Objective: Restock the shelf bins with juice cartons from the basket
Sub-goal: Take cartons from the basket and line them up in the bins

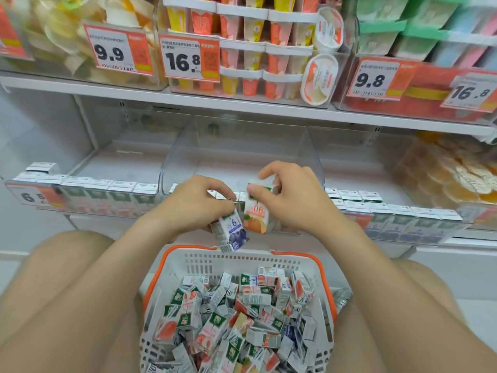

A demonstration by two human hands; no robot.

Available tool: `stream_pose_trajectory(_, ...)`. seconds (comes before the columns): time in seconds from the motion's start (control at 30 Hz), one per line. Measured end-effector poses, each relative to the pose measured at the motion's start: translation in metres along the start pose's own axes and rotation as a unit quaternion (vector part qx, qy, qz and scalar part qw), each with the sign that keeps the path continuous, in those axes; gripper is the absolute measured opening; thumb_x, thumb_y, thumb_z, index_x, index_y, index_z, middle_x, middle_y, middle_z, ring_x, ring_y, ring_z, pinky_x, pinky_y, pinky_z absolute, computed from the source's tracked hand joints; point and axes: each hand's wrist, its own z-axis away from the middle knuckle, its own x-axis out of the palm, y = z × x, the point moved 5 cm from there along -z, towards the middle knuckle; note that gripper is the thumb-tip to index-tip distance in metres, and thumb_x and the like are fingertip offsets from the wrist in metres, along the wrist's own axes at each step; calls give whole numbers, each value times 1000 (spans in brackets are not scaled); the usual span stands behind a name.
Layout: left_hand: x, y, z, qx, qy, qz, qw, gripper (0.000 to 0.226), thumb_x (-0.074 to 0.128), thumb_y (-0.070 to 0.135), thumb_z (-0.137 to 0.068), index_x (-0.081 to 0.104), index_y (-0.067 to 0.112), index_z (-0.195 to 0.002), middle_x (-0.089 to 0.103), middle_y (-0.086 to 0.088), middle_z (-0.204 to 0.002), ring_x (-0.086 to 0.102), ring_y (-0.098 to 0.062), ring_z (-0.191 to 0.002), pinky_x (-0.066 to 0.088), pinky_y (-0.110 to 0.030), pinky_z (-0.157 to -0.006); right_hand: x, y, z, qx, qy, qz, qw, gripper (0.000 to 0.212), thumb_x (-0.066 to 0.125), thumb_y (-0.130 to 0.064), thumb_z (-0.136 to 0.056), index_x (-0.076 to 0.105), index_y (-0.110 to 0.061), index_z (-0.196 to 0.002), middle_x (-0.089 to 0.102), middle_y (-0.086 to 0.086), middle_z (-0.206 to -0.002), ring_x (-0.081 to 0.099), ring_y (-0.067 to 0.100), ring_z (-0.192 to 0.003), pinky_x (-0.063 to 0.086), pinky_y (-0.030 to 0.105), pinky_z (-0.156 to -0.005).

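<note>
Blueberry carton [231,232] gripped by left hand [193,204] fingers, orange carton [256,218] by right hand [293,200]; tops partly hidden, above basket [242,255] far rim.

Price tags along the upper shelf [242,105]: the 9.9 tag [113,53] at eleven o'clock, the 16.8 tag [183,61] at twelve, the 9.8 tag [369,80] at one, the second 16.8 tag [470,92] at two. The lower tag [29,197] at nine o'clock shows 6 5. The blue carton [232,232] in the left hand [196,203] bears 6; the orange carton [256,218] in the right hand [293,200], 08.
</note>
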Motion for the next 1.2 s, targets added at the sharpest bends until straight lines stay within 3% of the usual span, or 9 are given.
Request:
stream_pose_trajectory(0.17,-47,-11,1,-22,105,-47,993,35,80,36,-64,73,31,-97,77,2,-97,75,-19,-82,65,-43,-74,-9,-16,-13,-43,144,-64,987,24,67,-39,-98,58,-26,-116,69,-7,-93,63,18,-83,43,35,-71)
stream_pose_trajectory(0.33,-78,-17,7,-33,145,-152,977,22,85,25,-71,79,16,-90,78,-5,-87,70,-22,-84,60,-37,-70,48,-39,-47,-98,107,-55,988,43,64,-18,-101,51,-18,-141,63,2,-134,57,30,-120,45,39,-98)
stream_pose_trajectory(0.43,-88,-20,4,-43,140,-190,971,29,76,32,-70,78,5,-83,73,-18,-76,53,-23,-64,51,-36,-56,82,-47,-76,-65,75,-47,994,35,63,-19,-102,58,-15,-136,65,6,-128,59,30,-115,47,41,-94)
stream_pose_trajectory(0.73,-103,-33,-14,-66,81,-233,967,11,63,12,-78,72,10,-82,65,-7,-72,57,-35,-70,47,-30,-59,138,-74,-128,4,-182,-52,982,28,56,-22,-100,71,2,-100,66,12,-88,55,28,-80,48,37,-75)
stream_pose_trajectory(0.83,-100,-30,-13,-59,40,-214,974,20,72,17,-88,76,26,-105,74,2,-96,72,-25,-80,62,-37,-70,139,-75,-126,-16,-254,-3,967,30,52,-17,-101,74,-5,-116,73,10,-113,66,29,-97,54,41,-89)
stream_pose_trajectory(0.93,-92,-22,-10,-32,14,-190,981,29,69,18,-97,70,31,-124,70,-2,-112,74,-29,-93,64,-48,-78,124,-74,-121,-44,-260,-8,965,33,47,-19,-104,72,-9,-122,74,7,-109,61,16,-88,52,34,-84)
stream_pose_trajectory(1.0,-86,-14,-8,-2,19,-178,984,28,67,21,-100,69,34,-125,71,-1,-110,73,-29,-96,63,-52,-80,102,-76,-116,-76,-196,-24,977,36,42,-18,-105,72,-17,-126,75,3,-116,66,18,-105,51,37,-97)
stream_pose_trajectory(1.13,-66,1,-8,70,45,-121,989,30,65,22,-102,71,38,-127,69,11,-110,70,-2,-86,55,-28,-65,52,-67,-87,-82,-191,-142,968,42,46,-25,-89,67,-30,-125,75,-1,-108,71,15,-97,60,40,-88)
stream_pose_trajectory(1.2,-52,15,-8,120,91,-58,987,26,72,20,-98,75,35,-119,74,16,-103,70,5,-82,52,-20,-66,34,-56,-72,-95,-228,-100,964,43,55,-37,-83,64,-37,-125,73,-7,-113,69,10,-94,58,37,-83)
